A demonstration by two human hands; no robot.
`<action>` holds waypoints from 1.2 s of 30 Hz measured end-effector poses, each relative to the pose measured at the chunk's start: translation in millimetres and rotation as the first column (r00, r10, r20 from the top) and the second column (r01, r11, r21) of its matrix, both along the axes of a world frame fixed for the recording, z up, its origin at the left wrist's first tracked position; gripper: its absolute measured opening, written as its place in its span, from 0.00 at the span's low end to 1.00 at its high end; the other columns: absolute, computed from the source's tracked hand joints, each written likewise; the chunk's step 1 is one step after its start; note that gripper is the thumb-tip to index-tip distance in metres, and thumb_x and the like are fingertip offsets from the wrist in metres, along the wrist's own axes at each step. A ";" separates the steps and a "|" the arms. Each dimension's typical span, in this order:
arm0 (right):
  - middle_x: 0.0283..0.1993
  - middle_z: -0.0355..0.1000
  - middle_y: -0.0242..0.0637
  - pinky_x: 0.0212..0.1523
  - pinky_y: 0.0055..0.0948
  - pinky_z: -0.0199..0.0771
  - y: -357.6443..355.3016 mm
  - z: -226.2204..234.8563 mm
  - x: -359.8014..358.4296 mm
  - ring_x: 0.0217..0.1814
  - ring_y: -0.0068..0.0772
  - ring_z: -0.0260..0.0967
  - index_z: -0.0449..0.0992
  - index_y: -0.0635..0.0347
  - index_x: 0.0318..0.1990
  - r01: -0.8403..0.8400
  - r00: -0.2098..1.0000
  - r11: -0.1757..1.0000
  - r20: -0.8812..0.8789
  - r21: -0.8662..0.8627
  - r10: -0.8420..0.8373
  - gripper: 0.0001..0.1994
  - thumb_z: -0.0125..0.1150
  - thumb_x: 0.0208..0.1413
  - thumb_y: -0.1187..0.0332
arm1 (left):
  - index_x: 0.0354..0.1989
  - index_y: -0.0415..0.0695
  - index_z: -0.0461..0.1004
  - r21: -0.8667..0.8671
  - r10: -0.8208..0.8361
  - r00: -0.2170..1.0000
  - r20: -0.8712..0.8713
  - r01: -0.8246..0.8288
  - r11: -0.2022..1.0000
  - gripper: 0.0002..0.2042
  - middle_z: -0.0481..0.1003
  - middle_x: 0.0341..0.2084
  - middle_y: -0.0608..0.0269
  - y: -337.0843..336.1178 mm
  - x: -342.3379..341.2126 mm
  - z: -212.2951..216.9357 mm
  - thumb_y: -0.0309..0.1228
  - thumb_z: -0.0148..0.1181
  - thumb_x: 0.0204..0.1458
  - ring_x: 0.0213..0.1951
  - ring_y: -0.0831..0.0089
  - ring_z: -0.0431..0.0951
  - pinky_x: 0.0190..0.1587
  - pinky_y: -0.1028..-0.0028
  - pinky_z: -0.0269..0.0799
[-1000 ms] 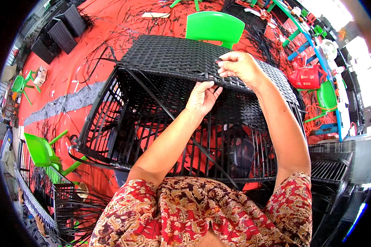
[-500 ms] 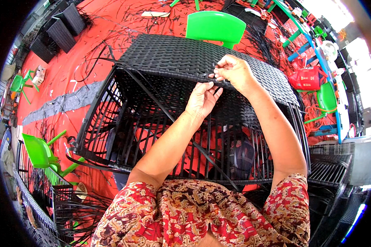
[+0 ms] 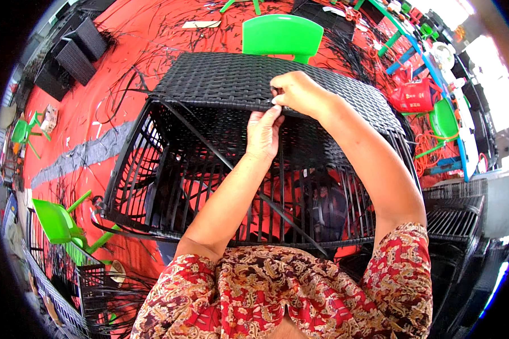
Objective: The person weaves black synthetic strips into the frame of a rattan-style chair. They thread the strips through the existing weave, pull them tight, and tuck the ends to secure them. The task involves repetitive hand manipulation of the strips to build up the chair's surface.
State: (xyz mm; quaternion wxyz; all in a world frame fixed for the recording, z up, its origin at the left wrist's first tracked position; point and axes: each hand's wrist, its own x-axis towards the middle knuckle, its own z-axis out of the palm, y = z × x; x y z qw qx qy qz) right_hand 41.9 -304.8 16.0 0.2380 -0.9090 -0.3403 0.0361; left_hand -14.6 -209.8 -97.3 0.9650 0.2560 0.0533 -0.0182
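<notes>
In front of me stands a black woven wicker furniture frame (image 3: pixel 220 79), its top panel closely woven and its near side made of open upright strips. My right hand (image 3: pixel 297 95) is closed at the panel's front edge, thumb and fingers pinched together over the weave. Just below, my left hand (image 3: pixel 264 131) grips the same edge from underneath, its fingertips close to the right hand's. Whatever thin strand lies between the fingers is hidden. A loose black strip (image 3: pixel 201 139) slants across the open side, passing behind my left forearm.
A green plastic chair (image 3: pixel 283 35) stands just beyond the frame, and another green chair (image 3: pixel 55 221) is at the left. Black strip scraps litter the red floor covering (image 3: pixel 169 34). At the right are a red bag (image 3: pixel 411 97) and a blue-edged table (image 3: pixel 457 135).
Both hands have shifted left along the front edge of the panel, staying close together. The view has moved slightly too.
</notes>
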 end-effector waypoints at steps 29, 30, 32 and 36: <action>0.31 0.68 0.42 0.40 0.35 0.68 -47.3 -35.0 -46.6 0.38 0.44 0.67 0.75 0.60 0.28 0.221 0.957 0.924 0.112 0.312 -0.267 0.03 0.55 0.44 0.74 | 0.29 0.43 0.69 0.007 -0.201 0.962 -0.185 0.206 0.979 0.06 0.73 0.29 0.60 11.7 16.3 3.1 0.26 0.57 0.41 0.34 0.66 0.73 0.44 0.64 0.70; 0.32 0.68 0.41 0.41 0.36 0.67 -46.2 -40.7 -47.0 0.39 0.44 0.66 0.75 0.60 0.28 0.217 0.947 0.923 0.162 0.318 -0.278 0.03 0.55 0.44 0.74 | 0.28 0.43 0.69 0.009 -0.201 0.959 -0.201 0.207 0.978 0.06 0.73 0.29 0.60 11.4 16.8 4.5 0.26 0.58 0.41 0.34 0.66 0.72 0.44 0.64 0.70; 0.33 0.68 0.40 0.43 0.36 0.67 -45.4 -51.8 -45.3 0.40 0.43 0.66 0.75 0.59 0.28 0.210 0.925 0.918 0.236 0.336 -0.298 0.04 0.55 0.44 0.74 | 0.28 0.43 0.69 -0.012 -0.209 0.951 -0.228 0.212 0.977 0.05 0.73 0.29 0.60 11.4 18.5 4.6 0.26 0.58 0.41 0.34 0.67 0.72 0.45 0.65 0.69; 0.33 0.68 0.38 0.44 0.37 0.66 -46.5 -58.5 -44.5 0.42 0.43 0.65 0.75 0.58 0.29 0.212 0.906 0.907 0.275 0.364 -0.322 0.04 0.55 0.44 0.75 | 0.27 0.43 0.70 -0.041 -0.243 0.936 -0.255 0.240 0.970 0.05 0.72 0.29 0.62 9.6 19.5 8.5 0.25 0.60 0.42 0.34 0.68 0.71 0.45 0.65 0.69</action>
